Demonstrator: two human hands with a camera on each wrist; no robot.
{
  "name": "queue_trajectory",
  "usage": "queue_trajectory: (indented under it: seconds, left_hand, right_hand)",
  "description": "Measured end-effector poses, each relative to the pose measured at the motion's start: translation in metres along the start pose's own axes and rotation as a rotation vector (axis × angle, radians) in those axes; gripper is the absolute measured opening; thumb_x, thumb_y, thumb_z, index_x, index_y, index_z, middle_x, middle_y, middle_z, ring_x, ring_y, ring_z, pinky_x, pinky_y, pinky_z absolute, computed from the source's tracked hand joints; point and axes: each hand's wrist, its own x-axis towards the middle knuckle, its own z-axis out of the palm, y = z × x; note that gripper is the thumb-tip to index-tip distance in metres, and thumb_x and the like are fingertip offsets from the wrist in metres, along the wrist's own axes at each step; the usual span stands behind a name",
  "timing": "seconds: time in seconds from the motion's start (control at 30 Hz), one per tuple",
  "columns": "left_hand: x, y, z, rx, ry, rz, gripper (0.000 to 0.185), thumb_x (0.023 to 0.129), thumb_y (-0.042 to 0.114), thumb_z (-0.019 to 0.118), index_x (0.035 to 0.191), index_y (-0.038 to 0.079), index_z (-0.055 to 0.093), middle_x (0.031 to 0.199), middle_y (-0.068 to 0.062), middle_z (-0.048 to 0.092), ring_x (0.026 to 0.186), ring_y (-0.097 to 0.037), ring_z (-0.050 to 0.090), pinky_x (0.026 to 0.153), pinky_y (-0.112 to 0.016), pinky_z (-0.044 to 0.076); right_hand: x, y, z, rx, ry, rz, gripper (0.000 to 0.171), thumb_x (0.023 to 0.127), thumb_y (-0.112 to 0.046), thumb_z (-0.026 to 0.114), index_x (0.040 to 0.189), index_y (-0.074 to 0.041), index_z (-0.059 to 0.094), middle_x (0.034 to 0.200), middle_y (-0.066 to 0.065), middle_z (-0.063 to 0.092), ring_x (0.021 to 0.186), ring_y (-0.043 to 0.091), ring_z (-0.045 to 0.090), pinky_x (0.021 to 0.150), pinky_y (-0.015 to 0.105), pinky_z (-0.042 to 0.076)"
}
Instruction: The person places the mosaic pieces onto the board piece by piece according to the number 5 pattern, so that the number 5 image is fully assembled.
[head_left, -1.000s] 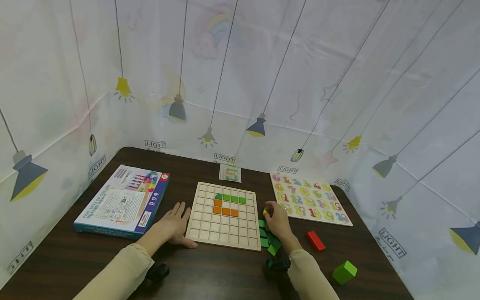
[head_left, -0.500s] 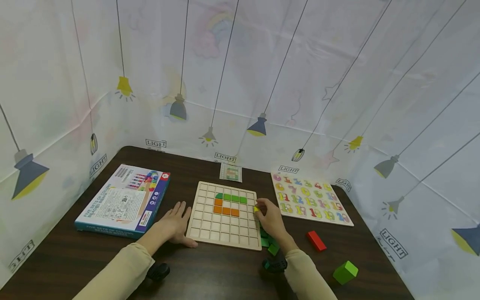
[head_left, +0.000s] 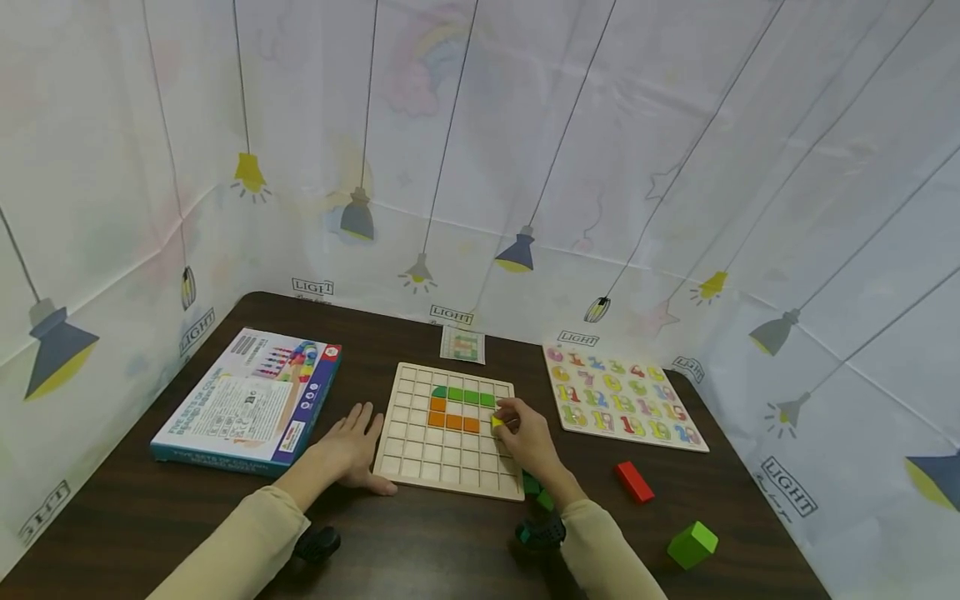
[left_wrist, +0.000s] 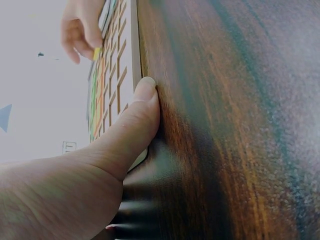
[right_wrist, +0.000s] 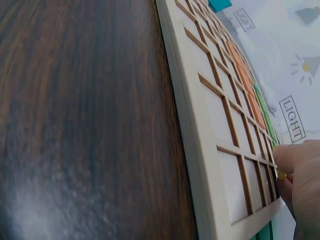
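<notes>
A wooden grid board (head_left: 420, 472) lies on the dark table, with orange tiles (head_left: 453, 422) and green tiles (head_left: 471, 397) set in some of its squares. Over the board's right part, my right hand (head_left: 531, 437) pinches a small yellow tile (head_left: 496, 422) between thumb and fingers; in the right wrist view the yellow tile (right_wrist: 282, 175) shows only as a sliver. My left hand (head_left: 351, 450) rests with spread fingers at the board's left edge. Its thumb lies along the front edge in the left wrist view. Loose green tiles (head_left: 534, 487) lie partly hidden under my right hand.
A boxed set (head_left: 232, 408) lies at the left. Behind the board is a small pattern card (head_left: 462, 345). A number puzzle board (head_left: 622, 400) sits at the back right, with a red block (head_left: 634, 482) and a green block (head_left: 692, 545) nearer to me.
My right hand has moved left with the yellow tile, from above the loose green tiles to over the board's right columns. The left hand stays in place.
</notes>
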Motion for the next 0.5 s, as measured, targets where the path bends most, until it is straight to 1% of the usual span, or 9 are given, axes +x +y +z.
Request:
queue_trajectory:
  seconds: [0.23, 0.5]
  left_hand:
    - [0.0018, -0.0009, 0.0008, -0.001, -0.003, -0.003, 0.113, 0.072, 0.062, 0.070, 0.146, -0.008, 0.020, 0.151, -0.031, 0.008, 0.139, -0.044, 0.007, 0.110, -0.053, 0.015]
    - [0.0021, -0.0013, 0.0012, 0.002, 0.000, 0.001, 0.113, 0.073, 0.062, 0.070, 0.146, -0.008, 0.020, 0.151, -0.031, 0.008, 0.139, -0.044, 0.006, 0.110, -0.053, 0.015]
  right_hand:
    - [0.0020, -0.0059, 0.0040, 0.030, -0.019, -0.052, 0.039, 0.084, 0.002, 0.068, 0.121, 0.004, 0.056, 0.097, 0.011, 0.065, 0.089, 0.024, 0.062, 0.076, 0.038, 0.053]
    - [0.0028, -0.0091, 0.0085, 0.005, -0.026, -0.040, 0.041, 0.082, 0.001, 0.070, 0.121, 0.002, 0.056, 0.095, 0.008, 0.065, 0.086, 0.022, 0.063, 0.074, 0.037, 0.052]
